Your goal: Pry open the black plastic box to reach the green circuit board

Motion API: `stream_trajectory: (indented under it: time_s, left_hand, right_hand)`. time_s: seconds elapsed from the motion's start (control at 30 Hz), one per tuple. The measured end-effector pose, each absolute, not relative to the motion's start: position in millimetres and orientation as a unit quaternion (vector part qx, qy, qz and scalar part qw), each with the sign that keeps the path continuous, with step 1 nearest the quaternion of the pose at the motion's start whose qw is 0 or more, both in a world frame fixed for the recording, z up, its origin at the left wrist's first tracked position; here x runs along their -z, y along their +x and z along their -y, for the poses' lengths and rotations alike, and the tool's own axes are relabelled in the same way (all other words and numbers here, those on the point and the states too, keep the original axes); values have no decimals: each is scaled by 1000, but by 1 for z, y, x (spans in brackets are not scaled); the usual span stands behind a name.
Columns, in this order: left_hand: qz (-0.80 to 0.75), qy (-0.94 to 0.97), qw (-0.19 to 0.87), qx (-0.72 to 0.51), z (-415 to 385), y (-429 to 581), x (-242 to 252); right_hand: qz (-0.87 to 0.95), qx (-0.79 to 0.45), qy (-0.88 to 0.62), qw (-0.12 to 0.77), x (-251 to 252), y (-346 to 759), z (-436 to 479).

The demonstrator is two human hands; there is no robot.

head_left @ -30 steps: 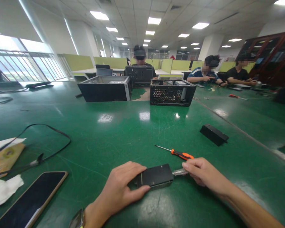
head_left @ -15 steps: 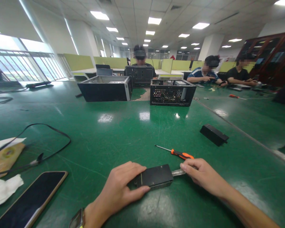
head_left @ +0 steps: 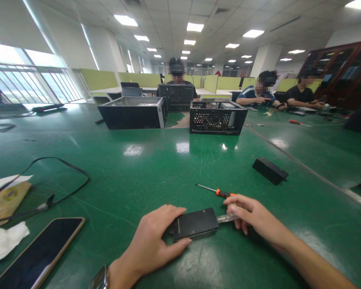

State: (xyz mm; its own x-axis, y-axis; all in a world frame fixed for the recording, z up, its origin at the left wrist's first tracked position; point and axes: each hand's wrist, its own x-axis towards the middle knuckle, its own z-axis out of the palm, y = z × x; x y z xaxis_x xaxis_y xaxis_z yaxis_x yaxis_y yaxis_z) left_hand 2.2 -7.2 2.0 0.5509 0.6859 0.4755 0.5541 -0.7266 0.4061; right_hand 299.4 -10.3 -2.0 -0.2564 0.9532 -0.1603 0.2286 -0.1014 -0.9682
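Note:
My left hand (head_left: 161, 235) grips a small black rectangular box (head_left: 196, 224) by its left end, fingers at the back edge and thumb along the front. The box lies on the green table. A clear, stick-like piece (head_left: 225, 218) extends from its right end; whether it is a plug or a tool handle I cannot tell. Fingers of my right hand (head_left: 248, 212) close around the outer end of this piece. Just behind that hand lies an orange and black screwdriver (head_left: 221, 193), its tip pointing left and its handle end hidden by my fingers.
Another black box (head_left: 270, 170) lies at the right. A phone (head_left: 39, 253), crumpled tissue (head_left: 6, 243) and black cable (head_left: 69, 162) occupy the left. Farther back are two open computer cases (head_left: 132, 116) (head_left: 215, 120). Several people sit beyond, and a second screwdriver (head_left: 297, 122) lies near them.
My right hand's fingers have shifted on the clear piece and spread a little, covering more of the orange screwdriver's handle. The box and left hand have barely moved.

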Motion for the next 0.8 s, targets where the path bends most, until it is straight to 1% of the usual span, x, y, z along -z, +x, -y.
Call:
stream_trajectory:
  time_s: [0.07, 0.13, 0.2, 0.3, 0.4, 0.47, 0.53, 0.57, 0.6, 0.67, 0.7, 0.73, 0.8]
  left_hand:
    - [-360, 875, 102, -308, 7, 2, 0]
    - [-367, 874, 108, -299, 7, 1, 0]
    - [-371, 874, 117, -292, 6, -1, 0]
    - [-373, 862, 131, -316, 4, -7, -1]
    - [-387, 821, 150, -393, 1, -14, -1]
    - [-412, 773, 154, -457, -1, -18, -2]
    - [-448, 712, 145, -521, -4, -22, -2]
    - [-466, 682, 138, -547, -6, -25, -3]
    - [-483, 651, 128, -571, -8, -29, -3]
    - [-516, 596, 104, -606, -14, -38, -5]
    - [-530, 574, 92, -617, -18, -44, -5]
    - [-544, 555, 80, -624, -21, -50, -6]
    - [-571, 525, 61, -628, -29, -65, -7]
  right_hand:
    - [582, -527, -517, 342, 2, 300, 8]
    - [593, -467, -546, 362, 1, 301, 8]
    - [605, -359, -589, 398, -4, 305, 11]
    - [638, -156, -617, 434, -21, 317, 25]
    - [698, 28, -577, 424, -49, 331, 45]
    - [711, 108, -548, 427, -61, 335, 56]
    - [725, 128, -527, 425, -56, 330, 60]
    - [745, 118, -516, 406, -46, 324, 60]
    - [775, 96, -505, 367, -33, 318, 59]
    - [840, 49, -482, 245, -2, 306, 54]
    - [851, 32, -484, 204, 12, 302, 51]
    - [852, 24, -489, 182, 24, 299, 48]
    - [844, 17, -507, 173, 38, 297, 44]
